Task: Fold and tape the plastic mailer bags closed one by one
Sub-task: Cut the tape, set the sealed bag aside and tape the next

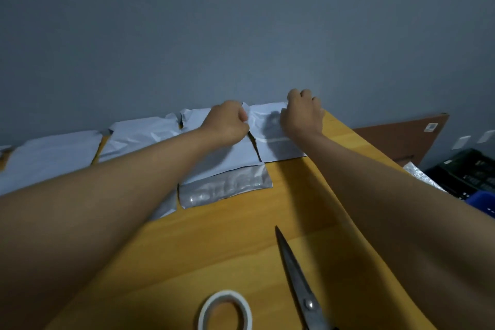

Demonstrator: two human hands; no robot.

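A row of white plastic mailer bags lies along the far edge of the wooden table (241,244), against the wall. My left hand (227,123) and my right hand (302,115) both reach to the rightmost mailer bag (267,128). Each hand has its fingers curled and grips that bag, the left at its left edge, the right at its far right side. The neighbouring mailer bag (230,161) has its grey flap (225,187) open toward me. A roll of white tape (225,311) and grey scissors (300,284) lie near the table's front.
More mailer bags (139,136) stretch to the left under my left forearm. A brown board (401,136) leans at the right beyond the table edge. A black crate (466,171), a blue object (482,202) and silvery plastic (420,174) sit below it.
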